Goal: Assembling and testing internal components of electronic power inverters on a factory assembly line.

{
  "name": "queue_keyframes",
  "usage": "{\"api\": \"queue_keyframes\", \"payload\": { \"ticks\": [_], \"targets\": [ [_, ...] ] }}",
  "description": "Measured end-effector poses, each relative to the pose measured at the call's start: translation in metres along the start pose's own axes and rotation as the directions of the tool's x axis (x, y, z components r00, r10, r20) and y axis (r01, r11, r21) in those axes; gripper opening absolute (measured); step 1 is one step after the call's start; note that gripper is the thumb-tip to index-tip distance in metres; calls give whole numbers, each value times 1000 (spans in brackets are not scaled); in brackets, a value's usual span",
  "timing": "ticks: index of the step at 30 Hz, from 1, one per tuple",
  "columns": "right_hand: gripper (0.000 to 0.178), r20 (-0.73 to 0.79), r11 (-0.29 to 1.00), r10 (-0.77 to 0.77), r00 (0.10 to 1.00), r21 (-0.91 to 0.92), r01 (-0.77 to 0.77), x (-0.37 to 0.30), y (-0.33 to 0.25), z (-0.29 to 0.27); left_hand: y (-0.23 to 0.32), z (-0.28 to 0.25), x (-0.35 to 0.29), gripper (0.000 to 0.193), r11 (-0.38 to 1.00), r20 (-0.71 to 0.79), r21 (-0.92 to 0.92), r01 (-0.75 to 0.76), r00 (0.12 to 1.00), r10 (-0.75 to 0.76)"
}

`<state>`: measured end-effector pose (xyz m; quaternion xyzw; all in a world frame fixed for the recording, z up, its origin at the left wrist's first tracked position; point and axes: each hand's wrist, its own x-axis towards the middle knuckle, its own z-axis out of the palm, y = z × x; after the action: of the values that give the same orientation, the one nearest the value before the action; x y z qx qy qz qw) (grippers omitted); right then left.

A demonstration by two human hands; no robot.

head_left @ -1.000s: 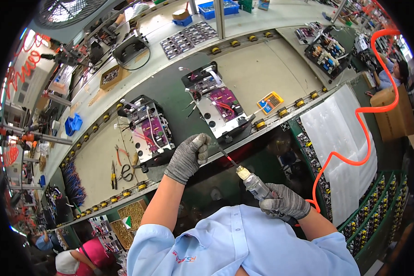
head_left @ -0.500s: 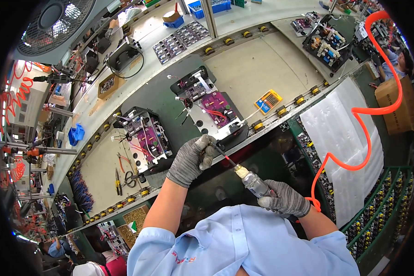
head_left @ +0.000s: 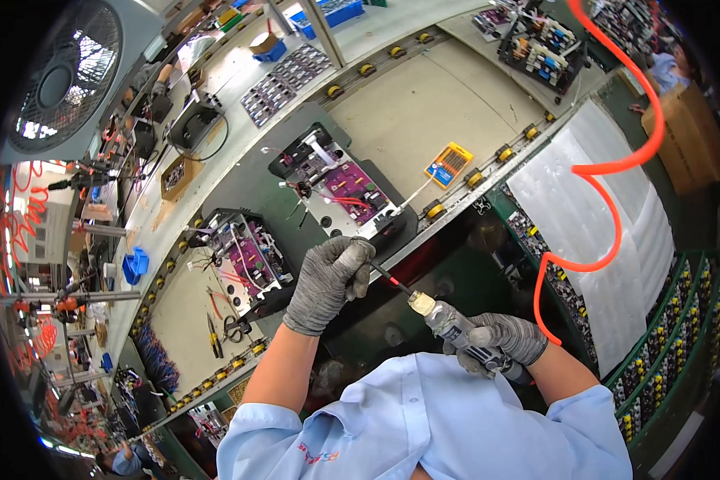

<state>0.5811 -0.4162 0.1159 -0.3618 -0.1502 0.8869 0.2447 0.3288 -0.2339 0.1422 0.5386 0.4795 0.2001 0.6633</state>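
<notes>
My right hand [head_left: 510, 338], in a grey knit glove, is wrapped round a power screwdriver [head_left: 450, 324] with a silver body and a yellowish collar. Its long dark bit [head_left: 392, 280], marked by a red band, points up and left. At the bit's tip is my left hand [head_left: 328, 280], also gloved, with thumb and fingers pinched together; whatever is between them is hidden. Just beyond my hands lies an opened device unit [head_left: 346, 186] with a purple circuit board and loose wires. A second similar unit [head_left: 252, 254] sits to its left.
A yellow bit case [head_left: 450, 164] lies right of the nearer unit. Pliers [head_left: 214, 336] and scissors [head_left: 234, 330] rest at left. An orange coiled hose [head_left: 608, 169] hangs at right over white foam sheeting [head_left: 592, 208]. Roller rails [head_left: 432, 210] edge the bench, and a fan [head_left: 60, 80] stands upper left.
My view has turned slightly, shifting the bench scene left. The fingers of my right hand have shifted on the screwdriver, baring more of its body. My left hand stays pinched at the bit's tip.
</notes>
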Motion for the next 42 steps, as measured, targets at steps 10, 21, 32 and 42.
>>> {"api": "queue_keyframes", "payload": {
  "ticks": [10, 21, 32, 42],
  "targets": [
    [55, -401, 941, -325, 857, -232, 248, 17, 36, -40, 28, 38, 157, 33, 433, 243, 852, -294, 955, 171],
    [48, -403, 960, -277, 873, -159, 231, 74, 64, -87, -12, 66, 227, 39, -412, 263, 840, -354, 929, -262],
    [48, -392, 934, -272, 879, -327, 143, 72, 45, -94, -33, 49, 239, 40, -308, 336, 878, -366, 930, -148],
    [56, -203, 968, -241, 949, 18, 249, 70, 31, -91, -8, 50, 224, 41, -387, 192, 883, -265, 957, -216]
  ]
}}
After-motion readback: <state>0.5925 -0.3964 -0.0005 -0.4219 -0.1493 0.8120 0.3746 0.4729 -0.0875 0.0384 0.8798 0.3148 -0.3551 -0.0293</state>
